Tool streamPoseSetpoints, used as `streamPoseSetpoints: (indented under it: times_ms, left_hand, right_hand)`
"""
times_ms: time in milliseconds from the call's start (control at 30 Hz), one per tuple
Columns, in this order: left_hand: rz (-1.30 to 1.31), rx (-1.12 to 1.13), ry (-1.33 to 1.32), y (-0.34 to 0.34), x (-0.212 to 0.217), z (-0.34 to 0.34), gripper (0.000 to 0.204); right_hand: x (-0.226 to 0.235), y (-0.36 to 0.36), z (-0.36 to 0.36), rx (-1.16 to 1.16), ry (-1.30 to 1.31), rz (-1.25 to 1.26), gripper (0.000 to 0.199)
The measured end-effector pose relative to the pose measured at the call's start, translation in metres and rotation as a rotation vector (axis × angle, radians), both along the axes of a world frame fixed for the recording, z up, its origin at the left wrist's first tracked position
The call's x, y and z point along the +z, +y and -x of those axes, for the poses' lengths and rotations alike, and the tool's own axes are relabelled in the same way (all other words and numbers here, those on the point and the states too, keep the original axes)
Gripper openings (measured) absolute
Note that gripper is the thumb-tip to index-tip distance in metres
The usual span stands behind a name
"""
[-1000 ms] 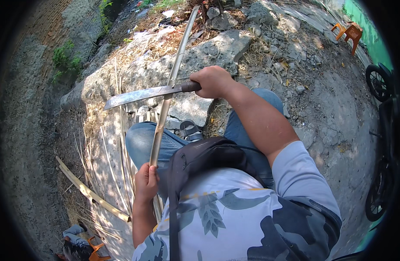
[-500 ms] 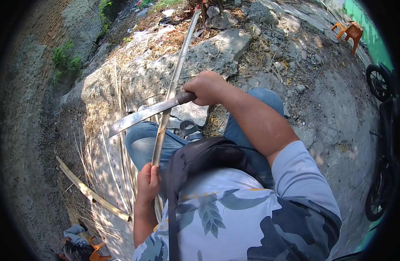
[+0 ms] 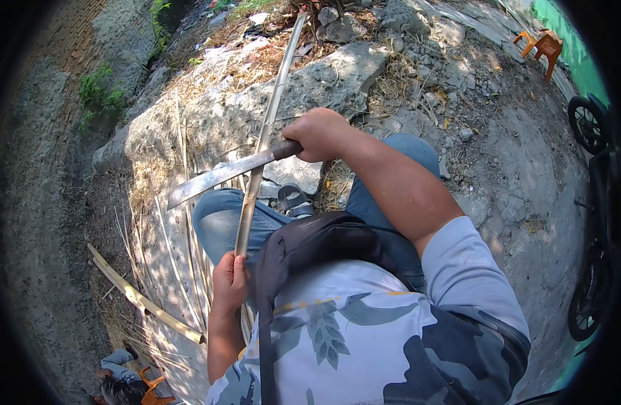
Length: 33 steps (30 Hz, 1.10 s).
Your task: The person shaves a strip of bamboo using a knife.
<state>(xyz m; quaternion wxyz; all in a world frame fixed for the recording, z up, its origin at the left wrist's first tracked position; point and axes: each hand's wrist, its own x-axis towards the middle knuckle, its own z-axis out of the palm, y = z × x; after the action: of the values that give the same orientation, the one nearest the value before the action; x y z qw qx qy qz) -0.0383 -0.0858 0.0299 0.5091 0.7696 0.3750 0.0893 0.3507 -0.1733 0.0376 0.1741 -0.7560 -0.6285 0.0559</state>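
Observation:
My left hand (image 3: 229,280) is closed round the near end of a long split bamboo strip (image 3: 272,101), beside my left knee. The strip runs forward and slightly right, over the broken concrete, to the rubble at the far end. A machete (image 3: 219,177) with a wide metal blade and dark handle lies crosswise on the strip, its tip pointing left. Its handle is wrapped in my right hand (image 3: 320,133), just right of the strip. The blade meets the strip close to the handle; whether it cuts in, I cannot tell.
Thin bamboo strips (image 3: 189,229) lie left of my knee, near a thicker bamboo piece (image 3: 145,302). A concrete slab (image 3: 324,81) lies ahead. An orange chair (image 3: 548,52) stands far right, above a motorcycle (image 3: 590,223). Another person (image 3: 118,374) is at the lower left.

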Motion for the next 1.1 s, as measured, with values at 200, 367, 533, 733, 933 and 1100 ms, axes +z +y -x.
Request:
streamPoseSetpoints:
  times_ms: [200,367,533,733,933,1100]
  left_hand:
    - [0.027,0.011,-0.007,-0.0008,0.0,0.0006,0.023]
    - [-0.034,0.0,0.017,-0.0022,0.0022,-0.0021,0.021]
    - [-0.005,0.006,0.008,-0.0002,-0.0021,-0.0007,0.021]
    - [-0.005,0.003,0.004,0.0004,-0.0038,-0.0011,0.021]
    - [0.009,0.01,-0.001,-0.0006,-0.003,-0.0022,0.021]
    - [0.002,0.003,-0.004,-0.0007,-0.0033,-0.0027,0.021]
  right_hand:
    - [0.0032,-0.0001,0.0016,-0.001,-0.02,0.066,0.019]
    - [0.0015,-0.0002,0.002,-0.019,0.023,0.025,0.015]
    - [0.0006,-0.0006,0.0021,-0.015,0.014,0.011,0.016]
    - [0.0029,0.0,0.0029,-0.011,0.016,0.05,0.016]
    - [0.0014,0.0007,0.0036,-0.015,0.024,0.057,0.015]
    - [-0.0017,0.0017,0.0029,-0.011,0.024,0.061,0.014]
